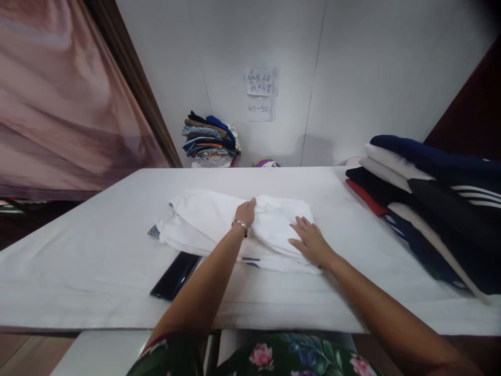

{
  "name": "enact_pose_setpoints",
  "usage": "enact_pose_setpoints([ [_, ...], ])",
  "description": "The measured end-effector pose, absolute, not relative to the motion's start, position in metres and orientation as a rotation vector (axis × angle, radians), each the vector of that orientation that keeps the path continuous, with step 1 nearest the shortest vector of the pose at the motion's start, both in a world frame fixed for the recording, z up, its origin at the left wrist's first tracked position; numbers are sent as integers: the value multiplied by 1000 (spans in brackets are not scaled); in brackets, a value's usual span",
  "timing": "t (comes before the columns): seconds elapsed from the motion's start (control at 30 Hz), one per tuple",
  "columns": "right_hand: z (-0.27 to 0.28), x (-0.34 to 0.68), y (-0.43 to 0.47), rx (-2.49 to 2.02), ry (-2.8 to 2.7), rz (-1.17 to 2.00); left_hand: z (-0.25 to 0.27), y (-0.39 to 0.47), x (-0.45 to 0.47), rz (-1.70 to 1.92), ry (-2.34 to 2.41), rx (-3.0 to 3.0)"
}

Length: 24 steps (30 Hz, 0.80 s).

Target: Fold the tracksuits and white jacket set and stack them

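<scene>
A white garment (207, 214), partly folded and wrinkled, lies across the middle of the white table. A small dark print shows along its near edge, and its exact kind is unclear. My left hand (245, 213), with a silver bracelet at the wrist, is closed on the cloth at the garment's middle; its fingertips are partly hidden. Spread flat on the right part of the garment is my right hand (311, 241), fingers apart. A black phone-like slab (176, 275) lies by my left forearm, its far end touching or under the cloth.
A tall stack of folded dark, red and white clothes (438, 209) stands on the table's right side. Behind the table's far edge is another pile of folded clothes (211, 138). Handwritten papers (261, 94) hang on the wall; a pink curtain (70, 104) hangs left.
</scene>
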State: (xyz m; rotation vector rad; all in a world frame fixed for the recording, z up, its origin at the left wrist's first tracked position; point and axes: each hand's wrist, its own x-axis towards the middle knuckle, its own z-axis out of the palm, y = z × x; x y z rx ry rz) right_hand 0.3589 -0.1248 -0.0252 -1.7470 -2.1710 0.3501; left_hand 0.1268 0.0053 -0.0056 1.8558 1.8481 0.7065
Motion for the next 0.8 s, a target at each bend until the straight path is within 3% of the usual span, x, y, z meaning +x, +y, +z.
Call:
enact_pose_setpoints([
  [0.3, -31, 341, -130, -1804, -2334, 280, -2, -2, 115, 298, 2040, 1951],
  [0.53, -35, 341, -128, -1802, -2349, 247, 22, -5, 141, 541, 1857, 2479],
  [0.8, -41, 343, -130, -1765, -2295, 230, 27, 29, 159, -53, 1602, 2445],
])
